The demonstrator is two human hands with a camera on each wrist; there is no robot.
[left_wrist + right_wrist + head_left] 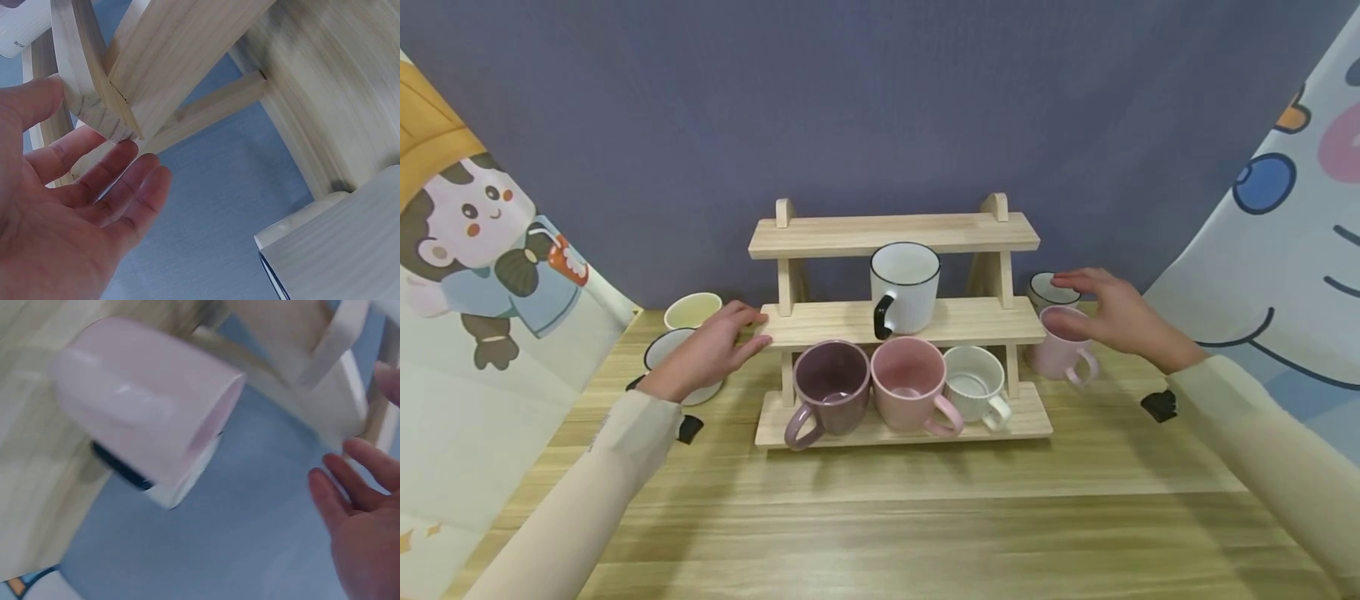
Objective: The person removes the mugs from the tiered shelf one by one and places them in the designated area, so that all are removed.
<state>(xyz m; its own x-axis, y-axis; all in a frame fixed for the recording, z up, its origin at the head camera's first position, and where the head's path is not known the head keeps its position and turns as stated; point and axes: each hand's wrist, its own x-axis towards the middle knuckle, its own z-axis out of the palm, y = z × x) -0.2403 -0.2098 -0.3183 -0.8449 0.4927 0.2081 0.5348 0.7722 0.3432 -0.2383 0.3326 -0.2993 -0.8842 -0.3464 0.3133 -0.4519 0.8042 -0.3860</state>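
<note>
A three-tier wooden rack (895,235) stands on the table. My left hand (711,348) holds the left end of its middle shelf (100,106), thumb against one side and fingertips at the other. On that shelf sits a white mug with a black handle (906,287). The bottom shelf bears a purple mug (832,408), a pink mug (910,400) and a small white ribbed cup (973,387). My right hand (1112,312), fingers spread and nothing in them, hovers by the rack's right end, above another pink mug (137,394).
Behind that right-hand pink mug stands a dark-rimmed white mug (1043,287). Left of the rack are a pale yellow cup (692,310) and a dark-rimmed white mug (664,346), partly hidden by my left arm. A blue-grey cloth (880,108) hangs behind the rack.
</note>
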